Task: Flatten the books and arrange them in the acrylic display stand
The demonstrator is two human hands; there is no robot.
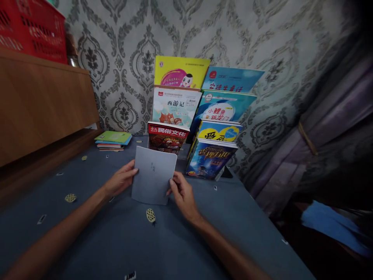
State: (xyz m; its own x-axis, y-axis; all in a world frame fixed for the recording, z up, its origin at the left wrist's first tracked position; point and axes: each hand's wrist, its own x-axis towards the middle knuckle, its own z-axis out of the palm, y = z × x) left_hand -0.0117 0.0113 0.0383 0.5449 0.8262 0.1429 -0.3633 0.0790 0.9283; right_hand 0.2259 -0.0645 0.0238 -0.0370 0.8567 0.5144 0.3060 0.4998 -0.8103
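Observation:
A thin grey booklet point(154, 177) with small dark characters on its cover stands upright between my hands. My left hand point(124, 178) pinches its left edge. On the right edge, the thumb and fingers of my right hand point(181, 192) are closed. Just behind the booklet stands a dark red book point(167, 140), its lower part hidden. In the same column, farther back, are a white book point(175, 107) and a yellow book point(177, 72). To the right, a dark blue book point(211, 159) leads a second column of upright books.
Several thin books point(113, 138) lie stacked at the back left. A wooden cabinet point(43, 105) with a red basket point(35, 33) on top borders the left side. Patterned wallpaper point(148, 58) rises behind; a curtain point(288, 171) hangs past the right edge of the blue-grey tabletop point(116, 237).

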